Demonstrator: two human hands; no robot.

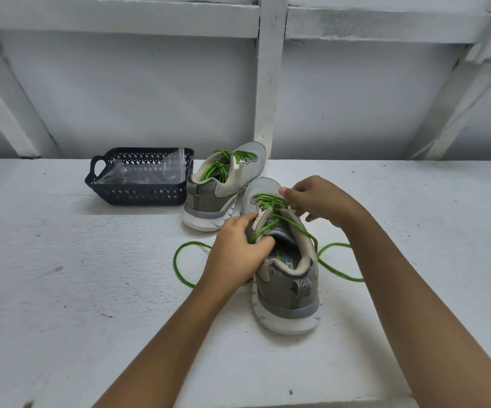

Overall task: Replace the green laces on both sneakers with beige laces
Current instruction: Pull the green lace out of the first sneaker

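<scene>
The insole [289,262] of the near sneaker [285,294] reads "Y FO".

Both forearms reaching forward, left hand [235,248] gripping the near sneaker [288,293], right hand [318,201] pinching its green lace [265,198]

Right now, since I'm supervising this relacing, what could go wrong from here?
The green lace trails in loose loops on the table beneath both forearms, so it may snag while the right hand pulls. The left hand steadies the near sneaker only at its upper edge; a hard tug could shove it into the far sneaker just behind.
</scene>
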